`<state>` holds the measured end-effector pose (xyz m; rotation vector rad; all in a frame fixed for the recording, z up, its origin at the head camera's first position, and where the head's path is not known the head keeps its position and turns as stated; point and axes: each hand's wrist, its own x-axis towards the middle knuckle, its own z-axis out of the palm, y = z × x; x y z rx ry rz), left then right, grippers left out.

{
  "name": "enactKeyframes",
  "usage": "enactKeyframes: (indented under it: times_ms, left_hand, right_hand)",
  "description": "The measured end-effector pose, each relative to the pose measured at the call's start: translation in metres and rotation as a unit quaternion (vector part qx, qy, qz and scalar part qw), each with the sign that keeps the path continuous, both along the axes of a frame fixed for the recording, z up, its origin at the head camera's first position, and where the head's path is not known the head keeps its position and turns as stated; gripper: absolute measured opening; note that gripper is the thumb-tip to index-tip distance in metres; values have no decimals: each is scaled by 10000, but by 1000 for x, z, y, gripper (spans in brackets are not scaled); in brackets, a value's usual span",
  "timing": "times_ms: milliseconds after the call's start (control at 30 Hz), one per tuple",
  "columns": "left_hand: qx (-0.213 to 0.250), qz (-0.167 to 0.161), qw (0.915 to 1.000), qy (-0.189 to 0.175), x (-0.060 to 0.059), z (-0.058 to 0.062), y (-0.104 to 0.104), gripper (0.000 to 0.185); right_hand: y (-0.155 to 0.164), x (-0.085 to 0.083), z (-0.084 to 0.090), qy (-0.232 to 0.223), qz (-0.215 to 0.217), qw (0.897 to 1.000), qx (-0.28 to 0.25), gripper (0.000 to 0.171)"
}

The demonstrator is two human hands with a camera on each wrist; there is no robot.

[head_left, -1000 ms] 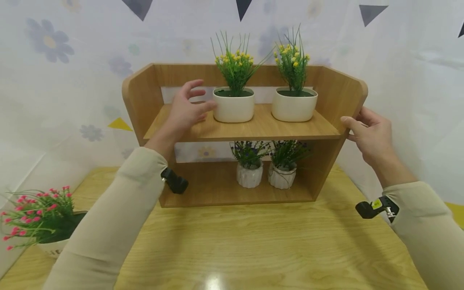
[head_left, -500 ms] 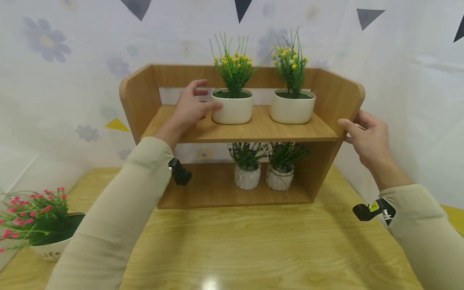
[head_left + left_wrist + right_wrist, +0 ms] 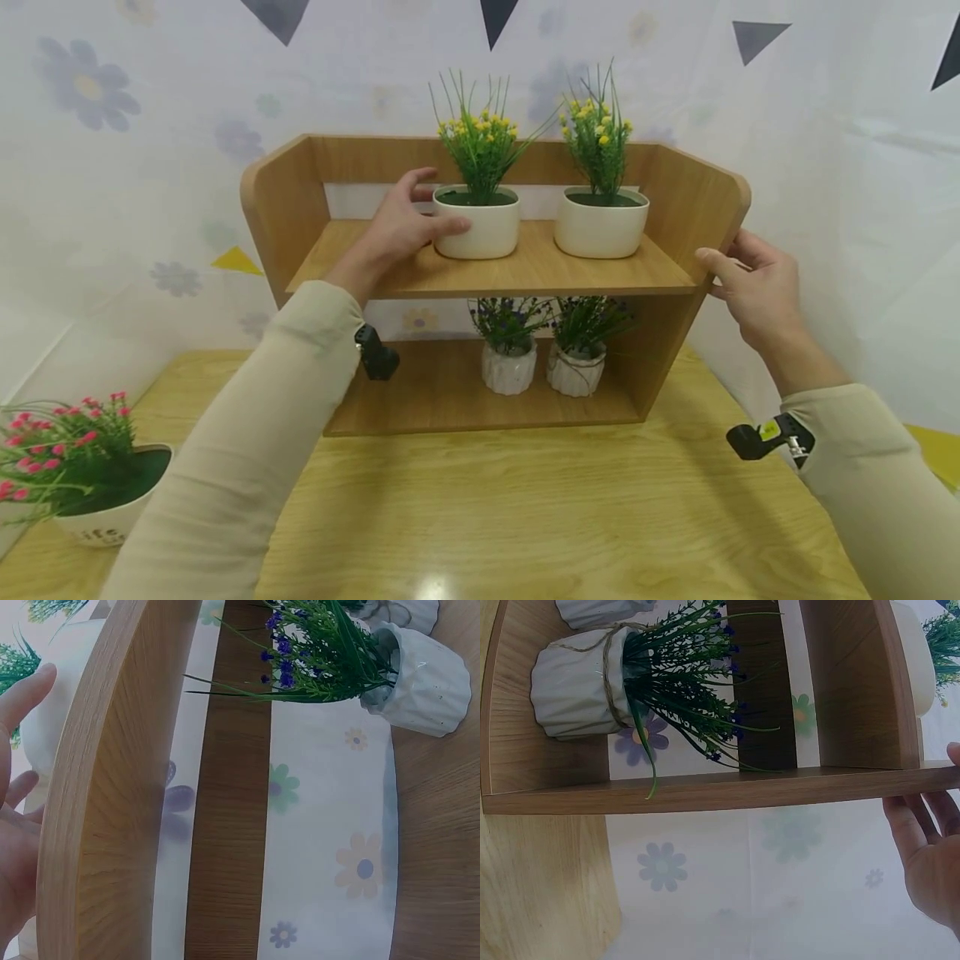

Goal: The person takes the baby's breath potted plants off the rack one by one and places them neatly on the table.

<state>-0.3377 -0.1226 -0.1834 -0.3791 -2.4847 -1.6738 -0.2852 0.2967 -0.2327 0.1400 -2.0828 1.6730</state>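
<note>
Gripping smooth oval cream pot (image 3: 491,235) between thumb and fingers, left hand (image 3: 402,220); right hand (image 3: 763,287) pinching wood-grain side panel (image 3: 696,212)

A light wood-grain table (image 3: 525,517) bears a two-tier wooden shelf unit (image 3: 667,358) at its far side and a white pot of pink flowers (image 3: 112,483) at the left. On the upper board (image 3: 536,254) stand a left cream pot (image 3: 491,235) and a right cream pot (image 3: 602,231), upright, apart, both with yellow flowers. On the lower board (image 3: 427,404), towards the right, a ribbed white pot (image 3: 510,372) and a twine-bound white pot (image 3: 576,375) stand side by side
</note>
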Motion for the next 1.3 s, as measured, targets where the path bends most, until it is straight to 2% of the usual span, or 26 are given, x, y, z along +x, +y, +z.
enactKeyframes:
  times_ms: [233,667,1300]
  left_hand:
    - [-138,10,9999,6,0,0,-1,97]
    - [-510,67,9987,0,-2,-1,-1,87]
    - [-263,-52,9996,44,-3,-6,-2,86]
  right_hand:
    - [-2,1,-1,44,46,10000,-20,49]
    - [-1,-2,-2,135,146,9995,-227,48]
    - [-1,-2,-3,128,73,9997,-202,47]
